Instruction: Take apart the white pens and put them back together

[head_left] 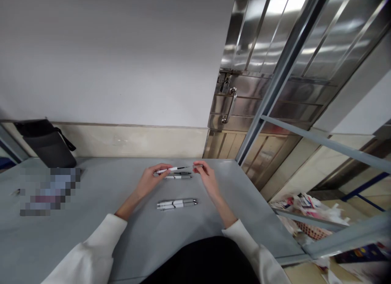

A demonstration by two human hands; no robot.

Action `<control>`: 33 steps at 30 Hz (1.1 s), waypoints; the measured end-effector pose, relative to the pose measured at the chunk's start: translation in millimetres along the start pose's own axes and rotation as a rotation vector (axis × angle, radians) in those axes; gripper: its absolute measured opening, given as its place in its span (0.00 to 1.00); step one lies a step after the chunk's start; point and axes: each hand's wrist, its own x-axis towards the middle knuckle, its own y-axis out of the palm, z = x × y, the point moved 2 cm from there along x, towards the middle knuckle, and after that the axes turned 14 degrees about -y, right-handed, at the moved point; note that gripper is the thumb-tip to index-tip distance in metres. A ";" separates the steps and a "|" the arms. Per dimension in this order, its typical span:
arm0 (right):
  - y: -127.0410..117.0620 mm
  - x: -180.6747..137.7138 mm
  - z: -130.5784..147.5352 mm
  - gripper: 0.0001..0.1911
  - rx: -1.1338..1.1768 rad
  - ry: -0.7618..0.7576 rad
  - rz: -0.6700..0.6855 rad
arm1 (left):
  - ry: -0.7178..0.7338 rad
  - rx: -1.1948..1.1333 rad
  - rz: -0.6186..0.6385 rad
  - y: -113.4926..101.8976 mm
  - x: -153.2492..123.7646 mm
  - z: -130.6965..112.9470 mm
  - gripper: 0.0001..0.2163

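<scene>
My left hand (149, 180) is closed on a white pen barrel (171, 169), held level just above the grey table. A thin dark refill sticks out of the barrel's right end. Opposite it, my right hand (208, 180) pinches a small greyish pen part (195, 166), apart from the refill's tip; its exact shape is too small to tell. Under the held barrel lie a white and grey pen (180, 177) and a short dark piece (182, 173). Nearer to me, several white pens with silver tips (177, 204) lie side by side.
A black case with a strap (49, 143) stands at the table's back left, a blurred-out item (50, 192) before it. Behind the grey table (134, 247) is a wall. Metal frame posts (259, 117) rise at the right, with plastic bags and a basket (311, 229) beyond.
</scene>
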 end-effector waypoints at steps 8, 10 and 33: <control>3.4 2.4 -0.2 0.15 -0.025 -0.007 0.027 | -0.008 0.011 0.028 2.6 -1.5 -2.8 0.16; 5.1 2.0 1.8 0.14 -0.035 -0.010 0.048 | -0.005 0.017 0.037 3.0 -1.9 -3.1 0.16; 24.2 -10.0 6.5 0.22 -0.003 0.089 0.255 | 0.011 -0.003 0.138 11.1 -7.9 -6.3 0.13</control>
